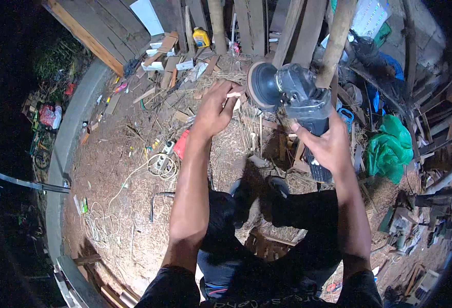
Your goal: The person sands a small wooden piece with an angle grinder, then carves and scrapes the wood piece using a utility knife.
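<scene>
Black and scuffed, one grinder (297,84) sits in the right grip (328,141). That grip is closed around the body, thumb laid along the near side; most of its fingers are hidden behind the casing. The grinder's head lies beyond the hand, up and to the left, and the tail end of the body pokes out below the palm. One round disc (257,84) is fitted to the head, standing on edge with its face turned towards the left hand.

One small pale piece (234,95) is in the left grip (218,105), pinched between thumb and fingers, so that grip is nearly closed. The piece lies at the fingertips, just beside the disc; whether the two touch cannot be told. Both hands are raised above the ground (118,169), which is strewn with shavings.

Around them are one yellow jug (201,37) near the upright boards, one green bag (390,146) to the right of the right hand, and one red item (181,145) partly hidden behind the left forearm. A pale cord (102,226) runs in loose loops on the left, with a coil near that forearm. Wood scraps (143,96) lie about, too many and too jumbled to count.
</scene>
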Demonstrator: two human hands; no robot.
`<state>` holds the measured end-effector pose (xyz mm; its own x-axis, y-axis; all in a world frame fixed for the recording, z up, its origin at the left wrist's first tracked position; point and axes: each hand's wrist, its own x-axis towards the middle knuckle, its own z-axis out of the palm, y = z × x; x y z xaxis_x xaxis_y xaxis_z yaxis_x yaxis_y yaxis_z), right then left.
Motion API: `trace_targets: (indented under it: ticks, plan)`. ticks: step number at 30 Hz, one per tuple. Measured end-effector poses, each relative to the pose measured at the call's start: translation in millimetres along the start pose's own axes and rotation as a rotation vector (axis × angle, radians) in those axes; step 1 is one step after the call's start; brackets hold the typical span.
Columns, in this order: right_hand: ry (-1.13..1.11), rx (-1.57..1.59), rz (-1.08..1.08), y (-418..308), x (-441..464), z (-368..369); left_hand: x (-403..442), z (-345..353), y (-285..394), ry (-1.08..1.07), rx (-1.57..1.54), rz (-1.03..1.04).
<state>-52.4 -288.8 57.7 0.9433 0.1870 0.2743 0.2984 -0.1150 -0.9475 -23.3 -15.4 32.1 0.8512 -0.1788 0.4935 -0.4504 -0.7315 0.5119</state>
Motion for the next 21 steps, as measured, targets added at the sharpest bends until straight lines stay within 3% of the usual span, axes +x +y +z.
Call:
trace_targets:
  ticks: [7,11,13,16,17,18,20,21]
  plan:
    - [-0.066,-0.01,0.002,8,-11,5,-6,-10,3,-0.003,0.179,0.029]
    - [-0.007,-0.366,0.041,18,-2,-10,-7,-17,15,-0.006,0.195,0.025]
    - [0.026,-0.308,0.049,11,1,-10,-7,-15,18,-0.025,0.203,-0.012]
    - [0.063,-0.265,0.113,14,3,-11,-9,1,14,0.076,-0.143,-0.164]
    - [0.06,-0.231,0.172,14,3,-12,-7,2,11,-0.004,-0.259,-0.305]
    - [0.056,-0.199,0.224,11,4,-13,-7,4,9,0.053,-0.508,-0.415]
    - [0.067,-0.205,0.065,19,6,-13,-1,10,1,0.195,-1.018,-0.595]
    - [0.076,-0.254,0.042,19,7,-13,6,5,-7,0.147,-1.16,-0.561]
